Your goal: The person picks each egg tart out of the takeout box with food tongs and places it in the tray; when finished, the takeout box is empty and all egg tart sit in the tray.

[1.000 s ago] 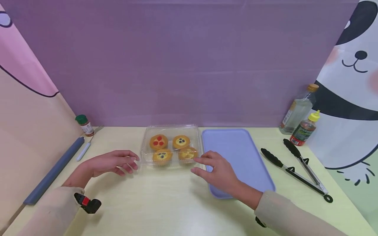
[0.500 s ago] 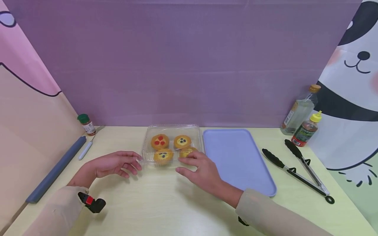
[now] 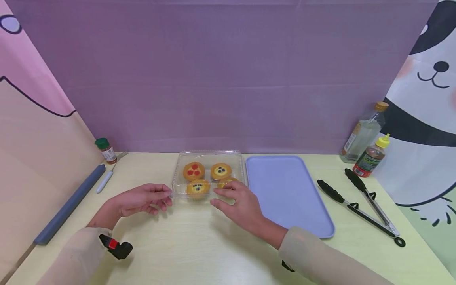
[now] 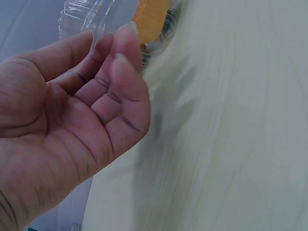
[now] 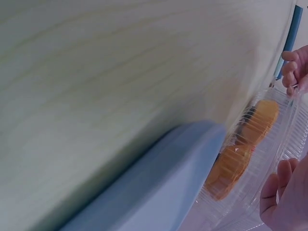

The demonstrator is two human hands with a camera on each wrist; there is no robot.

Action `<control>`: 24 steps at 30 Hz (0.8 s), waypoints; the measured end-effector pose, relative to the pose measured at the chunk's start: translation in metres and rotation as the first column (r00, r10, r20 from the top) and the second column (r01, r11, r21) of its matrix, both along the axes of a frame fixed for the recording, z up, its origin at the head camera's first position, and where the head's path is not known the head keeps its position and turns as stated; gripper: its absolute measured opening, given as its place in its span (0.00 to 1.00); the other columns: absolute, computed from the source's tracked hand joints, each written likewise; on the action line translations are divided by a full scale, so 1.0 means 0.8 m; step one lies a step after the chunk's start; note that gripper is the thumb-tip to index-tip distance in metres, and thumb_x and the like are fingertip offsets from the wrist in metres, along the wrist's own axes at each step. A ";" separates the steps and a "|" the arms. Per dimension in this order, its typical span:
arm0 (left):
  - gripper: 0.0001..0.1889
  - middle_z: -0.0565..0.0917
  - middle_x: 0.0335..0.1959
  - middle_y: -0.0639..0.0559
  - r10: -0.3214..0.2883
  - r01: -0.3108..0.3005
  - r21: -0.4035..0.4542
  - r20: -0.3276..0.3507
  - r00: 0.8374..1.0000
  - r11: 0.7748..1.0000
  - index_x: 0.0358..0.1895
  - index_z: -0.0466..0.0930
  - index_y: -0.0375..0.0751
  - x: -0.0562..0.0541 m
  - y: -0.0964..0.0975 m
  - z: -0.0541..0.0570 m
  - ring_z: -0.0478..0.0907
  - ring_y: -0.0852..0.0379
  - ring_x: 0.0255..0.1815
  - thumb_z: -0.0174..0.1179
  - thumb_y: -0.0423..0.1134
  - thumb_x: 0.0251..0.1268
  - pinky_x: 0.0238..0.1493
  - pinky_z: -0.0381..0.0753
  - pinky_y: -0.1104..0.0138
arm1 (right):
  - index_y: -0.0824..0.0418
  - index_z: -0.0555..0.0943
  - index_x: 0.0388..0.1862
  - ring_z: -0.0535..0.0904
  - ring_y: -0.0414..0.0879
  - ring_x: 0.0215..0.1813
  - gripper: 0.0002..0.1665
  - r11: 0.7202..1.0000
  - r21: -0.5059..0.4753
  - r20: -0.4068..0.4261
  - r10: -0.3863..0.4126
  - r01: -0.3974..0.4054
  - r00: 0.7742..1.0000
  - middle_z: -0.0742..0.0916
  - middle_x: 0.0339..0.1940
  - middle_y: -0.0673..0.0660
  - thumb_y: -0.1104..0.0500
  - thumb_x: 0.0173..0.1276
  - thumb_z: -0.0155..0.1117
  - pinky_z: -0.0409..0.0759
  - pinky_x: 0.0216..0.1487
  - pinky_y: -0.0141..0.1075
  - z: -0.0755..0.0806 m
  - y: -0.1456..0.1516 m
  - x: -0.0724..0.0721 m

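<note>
A clear plastic clamshell container [image 3: 208, 158] with a ridged rim lies on the table, several round tarts inside. One tart [image 3: 194, 171] bears red pieces; another [image 3: 221, 171] has dark dots. At the container's front left corner, my left hand [image 3: 144, 200] pinches the edge between thumb and index finger, its other fingers curled loosely below. The left wrist view shows that hand [image 4: 82, 106] close beside the clear plastic. My right hand [image 3: 242, 206] hovers over the front right part, thumb and index finger apart, partly hiding a tart [image 3: 227, 183].
A lavender tray [image 3: 285, 190] lies just right of the container, partly under my right forearm. Black-tipped tongs [image 3: 370, 213] and two bottles [image 3: 363, 136] stand farther right. On the left are a blue roll [image 3: 71, 206], a fork [image 3: 105, 181] and a green-capped jar [image 3: 106, 150].
My right hand has moved left from the tray's edge to the front of the container. My left hand has shifted slightly right, bringing its fingertips to the container's corner.
</note>
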State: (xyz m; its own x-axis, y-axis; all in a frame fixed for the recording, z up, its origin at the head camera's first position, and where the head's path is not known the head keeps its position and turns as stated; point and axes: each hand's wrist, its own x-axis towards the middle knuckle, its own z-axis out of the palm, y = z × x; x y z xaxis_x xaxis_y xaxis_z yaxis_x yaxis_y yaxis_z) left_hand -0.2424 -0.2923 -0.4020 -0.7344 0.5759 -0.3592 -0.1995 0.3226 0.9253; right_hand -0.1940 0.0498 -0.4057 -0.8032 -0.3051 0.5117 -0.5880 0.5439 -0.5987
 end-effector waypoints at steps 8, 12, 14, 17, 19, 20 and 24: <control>0.12 0.82 0.45 0.51 0.007 -0.007 0.014 0.005 1.000 1.000 0.51 0.73 0.39 -0.004 0.010 -0.004 0.79 0.57 0.41 0.53 0.44 0.78 0.38 0.79 0.68 | 0.51 0.90 0.49 0.82 0.42 0.46 0.19 0.997 0.042 -0.061 -0.055 0.057 0.997 0.87 0.43 0.48 0.46 0.60 0.75 0.79 0.40 0.34 -0.003 -0.001 -0.006; 0.11 0.82 0.45 0.50 0.004 -0.004 0.016 0.009 1.000 1.000 0.50 0.72 0.40 -0.007 0.017 -0.007 0.78 0.56 0.40 0.54 0.44 0.77 0.38 0.78 0.68 | 0.51 0.90 0.48 0.81 0.43 0.46 0.19 0.996 0.040 -0.081 -0.081 0.084 0.993 0.87 0.42 0.49 0.47 0.59 0.75 0.79 0.40 0.36 -0.006 0.000 -0.009; 0.10 0.81 0.45 0.49 0.004 -0.004 0.021 0.009 1.000 1.000 0.50 0.72 0.40 -0.009 0.020 -0.007 0.78 0.56 0.40 0.54 0.43 0.77 0.37 0.78 0.69 | 0.52 0.90 0.48 0.81 0.43 0.46 0.19 0.995 0.034 -0.088 -0.086 0.090 0.992 0.87 0.43 0.50 0.47 0.59 0.75 0.79 0.40 0.36 -0.007 0.000 -0.011; 0.10 0.81 0.45 0.50 0.009 -0.010 0.033 0.013 1.000 0.999 0.50 0.71 0.41 -0.010 0.025 -0.008 0.79 0.57 0.39 0.53 0.43 0.78 0.37 0.77 0.69 | 0.53 0.90 0.48 0.82 0.45 0.47 0.19 0.995 0.028 -0.091 -0.089 0.092 0.992 0.87 0.44 0.51 0.48 0.59 0.75 0.79 0.39 0.37 -0.010 -0.004 -0.014; 0.10 0.81 0.45 0.50 0.015 -0.015 0.037 0.013 1.000 0.999 0.50 0.70 0.41 -0.011 0.028 -0.008 0.79 0.57 0.39 0.53 0.43 0.78 0.36 0.77 0.69 | 0.53 0.90 0.47 0.82 0.45 0.46 0.19 0.995 0.027 -0.096 -0.091 0.094 0.991 0.87 0.44 0.51 0.48 0.59 0.76 0.79 0.38 0.37 -0.012 -0.007 -0.016; 0.10 0.81 0.45 0.50 0.018 -0.018 0.038 0.012 1.000 0.999 0.50 0.70 0.41 -0.011 0.029 -0.008 0.79 0.57 0.39 0.53 0.43 0.78 0.36 0.77 0.69 | 0.54 0.90 0.47 0.82 0.46 0.46 0.19 0.995 0.025 -0.102 -0.091 0.094 0.991 0.87 0.44 0.51 0.48 0.59 0.76 0.79 0.38 0.36 -0.013 -0.009 -0.016; 0.10 0.82 0.44 0.49 0.031 -0.031 0.016 -0.007 0.999 0.999 0.49 0.69 0.40 -0.012 0.034 -0.005 0.79 0.57 0.37 0.53 0.43 0.78 0.34 0.77 0.70 | 0.53 0.91 0.45 0.83 0.45 0.44 0.17 0.996 0.038 -0.175 -0.077 0.085 0.981 0.88 0.42 0.50 0.48 0.58 0.77 0.78 0.35 0.33 -0.016 -0.022 -0.020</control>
State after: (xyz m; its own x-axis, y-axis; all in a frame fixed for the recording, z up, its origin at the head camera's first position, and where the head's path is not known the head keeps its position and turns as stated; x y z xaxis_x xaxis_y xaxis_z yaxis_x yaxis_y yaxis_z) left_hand -0.2523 -0.2649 -0.4064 -0.7544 0.5585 -0.3450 -0.2029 0.3014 0.9317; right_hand -0.2097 0.0321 -0.4189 -0.7266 -0.2684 0.6324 -0.6334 0.6184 -0.4653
